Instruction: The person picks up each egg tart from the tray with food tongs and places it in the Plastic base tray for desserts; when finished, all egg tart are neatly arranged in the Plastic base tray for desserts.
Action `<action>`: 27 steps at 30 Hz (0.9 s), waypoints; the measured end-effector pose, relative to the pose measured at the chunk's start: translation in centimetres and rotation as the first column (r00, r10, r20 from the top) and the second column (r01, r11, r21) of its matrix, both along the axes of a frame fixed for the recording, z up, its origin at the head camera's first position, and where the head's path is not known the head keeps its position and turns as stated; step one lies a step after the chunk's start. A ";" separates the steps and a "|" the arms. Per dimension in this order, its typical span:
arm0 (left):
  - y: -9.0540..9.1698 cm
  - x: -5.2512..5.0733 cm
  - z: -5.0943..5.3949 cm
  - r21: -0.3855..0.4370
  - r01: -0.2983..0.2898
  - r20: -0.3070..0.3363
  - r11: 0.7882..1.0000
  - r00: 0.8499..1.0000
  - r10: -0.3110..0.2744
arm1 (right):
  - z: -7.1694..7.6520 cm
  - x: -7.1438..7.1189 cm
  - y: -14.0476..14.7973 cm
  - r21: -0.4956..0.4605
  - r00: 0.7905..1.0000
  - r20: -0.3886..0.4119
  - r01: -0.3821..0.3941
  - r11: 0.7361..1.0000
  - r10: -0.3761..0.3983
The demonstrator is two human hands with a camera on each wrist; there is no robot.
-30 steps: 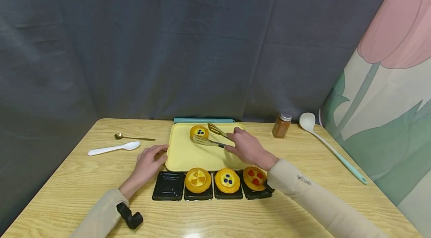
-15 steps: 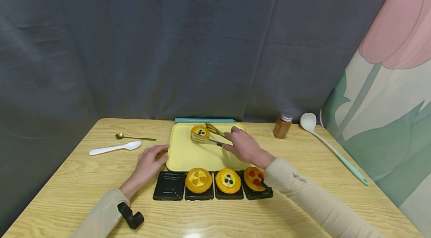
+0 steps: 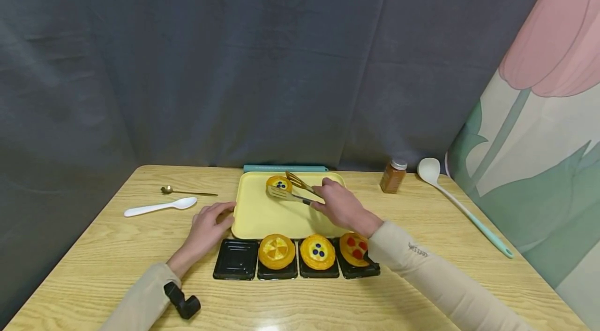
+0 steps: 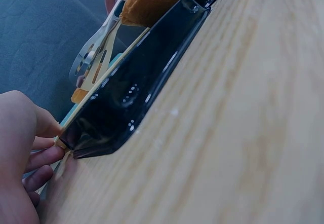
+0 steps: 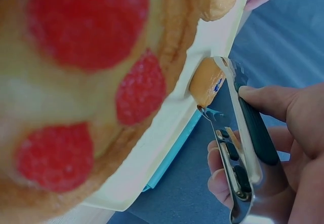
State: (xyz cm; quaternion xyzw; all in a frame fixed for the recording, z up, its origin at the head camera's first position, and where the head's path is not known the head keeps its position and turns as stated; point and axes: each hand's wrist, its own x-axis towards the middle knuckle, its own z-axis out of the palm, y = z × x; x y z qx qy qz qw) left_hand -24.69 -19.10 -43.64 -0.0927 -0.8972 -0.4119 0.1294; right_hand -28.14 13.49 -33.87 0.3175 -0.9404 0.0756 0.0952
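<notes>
My right hand (image 3: pixel 341 205) grips metal serving tongs (image 3: pixel 291 196) with dark handle grips. The slotted tong ends stand around a small blueberry-topped tart (image 3: pixel 277 181) near the back of the yellow tray (image 3: pixel 262 219). In the right wrist view the tart (image 5: pixel 206 83) lies between the tong tips; how firmly they press it I cannot tell. My left hand (image 3: pixel 208 224) holds the tray's left edge, thumb and fingers at the rim in the left wrist view. Before the tray sit black square bases, the leftmost bare (image 3: pixel 236 259), the others bearing an orange-wedge tart (image 3: pixel 276 251), a blueberry tart (image 3: pixel 317 258) and a raspberry tart (image 3: pixel 352 242).
At the left lie a white spoon (image 3: pixel 161 206) and a thin gold spoon (image 3: pixel 189 192). A spice jar (image 3: pixel 394 176) and a long ladle (image 3: pixel 461 203) are at the right. Behind the tray lies a teal bar (image 3: pixel 286 168), near a dark curtain (image 3: pixel 234 60).
The tongs have shifted slightly left, their ends closer about the blueberry tart. My left hand stays at the tray's edge.
</notes>
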 end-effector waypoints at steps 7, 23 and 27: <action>0.0 0.0 0.0 -0.005 -0.005 -0.003 1.000 1.000 0.005 | 0.0 0.3 0.1 0.003 1.000 0.016 0.010 1.000 -0.010; 0.1 0.1 0.2 -0.012 -0.005 0.005 1.000 1.000 0.005 | 0.6 1.9 0.6 -0.021 0.999 -0.030 -0.037 0.999 0.037; 0.1 0.2 0.3 -0.014 -0.003 0.002 1.000 1.000 0.004 | 1.0 2.9 0.7 -0.043 0.999 -0.024 -0.047 0.998 0.046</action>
